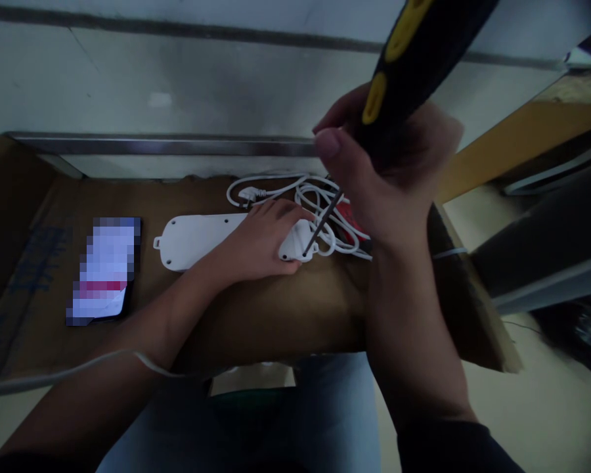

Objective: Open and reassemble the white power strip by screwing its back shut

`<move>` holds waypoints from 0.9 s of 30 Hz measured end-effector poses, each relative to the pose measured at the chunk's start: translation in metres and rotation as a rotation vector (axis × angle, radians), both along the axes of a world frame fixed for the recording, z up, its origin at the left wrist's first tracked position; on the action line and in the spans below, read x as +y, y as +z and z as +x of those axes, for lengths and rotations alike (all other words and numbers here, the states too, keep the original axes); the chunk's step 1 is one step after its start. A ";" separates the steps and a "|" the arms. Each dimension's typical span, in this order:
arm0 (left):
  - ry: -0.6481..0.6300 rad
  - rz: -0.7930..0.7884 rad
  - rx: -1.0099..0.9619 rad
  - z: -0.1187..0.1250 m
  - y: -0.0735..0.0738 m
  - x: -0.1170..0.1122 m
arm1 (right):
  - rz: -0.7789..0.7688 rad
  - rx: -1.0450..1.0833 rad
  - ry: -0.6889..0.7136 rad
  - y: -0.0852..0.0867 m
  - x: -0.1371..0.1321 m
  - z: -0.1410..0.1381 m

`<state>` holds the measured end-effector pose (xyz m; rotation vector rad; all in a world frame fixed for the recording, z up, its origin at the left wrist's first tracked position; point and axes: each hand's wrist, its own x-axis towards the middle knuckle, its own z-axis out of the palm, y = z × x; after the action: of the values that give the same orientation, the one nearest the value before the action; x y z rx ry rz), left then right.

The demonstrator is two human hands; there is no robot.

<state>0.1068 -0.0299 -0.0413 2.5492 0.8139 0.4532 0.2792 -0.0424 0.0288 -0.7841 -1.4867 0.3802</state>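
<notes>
A white power strip (201,240) lies on the cardboard with its screw-holed side facing up. My left hand (263,243) is wrapped over its right half and grips it against the cardboard. In my right hand (389,177) is a screwdriver (398,85) with a black and yellow handle, held tilted. Its thin metal shaft runs down to the left, and the tip meets a screw hole near the strip's right end. Beyond the strip, its white cord (315,190) lies coiled, with the plug (251,195) behind my left hand.
To the left a phone (106,269) with a lit, pixelated screen lies on the cardboard (276,315). Something red (345,213) shows under the cord. A tiled wall (177,85) with a metal strip stands behind. Cardboard flaps rise at both sides.
</notes>
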 end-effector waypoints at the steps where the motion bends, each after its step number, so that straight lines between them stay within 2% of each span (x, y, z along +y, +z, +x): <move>1: 0.002 -0.002 0.003 0.000 0.000 0.000 | -0.015 0.006 0.023 0.000 0.001 0.001; 8: 0.003 -0.025 0.012 0.001 0.002 0.000 | -0.026 0.088 0.087 -0.001 0.004 0.002; 15: 0.002 -0.015 0.000 0.000 -0.001 0.001 | -0.015 0.327 0.163 -0.003 0.009 -0.008; 21: -0.002 -0.002 -0.008 -0.001 -0.002 0.001 | -0.057 0.315 0.124 -0.004 0.011 -0.006; 25: 0.005 -0.011 -0.003 -0.001 -0.001 0.000 | -0.036 0.297 0.187 -0.004 0.012 -0.003; 27: 0.008 -0.015 0.005 0.000 0.000 0.000 | -0.023 0.331 0.176 -0.004 0.013 -0.003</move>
<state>0.1067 -0.0300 -0.0414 2.5358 0.8267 0.4417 0.2763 -0.0293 0.0251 -0.5767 -1.2432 0.6293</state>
